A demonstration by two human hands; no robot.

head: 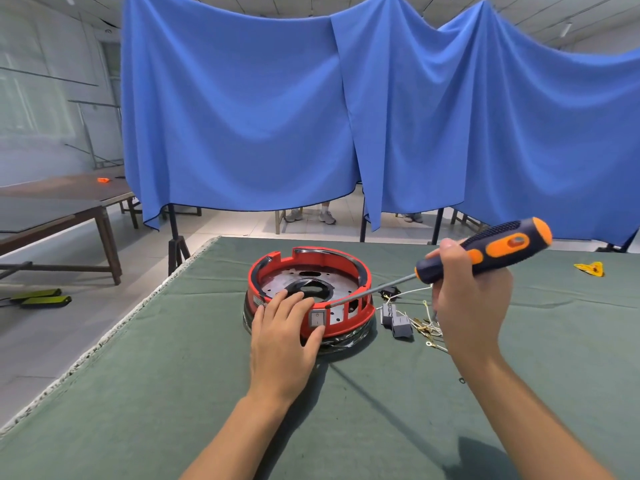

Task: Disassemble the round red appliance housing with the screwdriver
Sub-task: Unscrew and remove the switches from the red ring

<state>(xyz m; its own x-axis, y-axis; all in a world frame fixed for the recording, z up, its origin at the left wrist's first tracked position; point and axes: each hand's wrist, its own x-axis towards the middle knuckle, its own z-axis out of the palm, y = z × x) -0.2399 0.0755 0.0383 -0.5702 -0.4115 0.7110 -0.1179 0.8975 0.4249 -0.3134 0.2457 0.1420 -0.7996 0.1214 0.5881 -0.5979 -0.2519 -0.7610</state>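
**Bracing the housing while the blade works at the switch**

Steadying the round red housing [309, 299] is the job of the left hand [284, 336], which lies flat over the near rim with its fingers [290, 303] spread and relaxed, closed on nothing; its thumb presses the outer wall just below the grey rocker switch [316, 319]. That weight likely keeps the ring from sliding on the green-covered counter [145, 375], where it sits near the middle, open side up.

The right hand [467, 306] has its fingers wrapped tightly round the front of the screwdriver [485, 251] handle, black and orange, held low and slanted so the long shaft reaches across the right side of the ring. The tip sits at the wall just beside the switch, seemingly to pry it or reach a fastener there; which one cannot be told.

Grey connector blocks [398, 323] and loose wires with brass terminals [427, 329] lie just right of the housing, out of the way.
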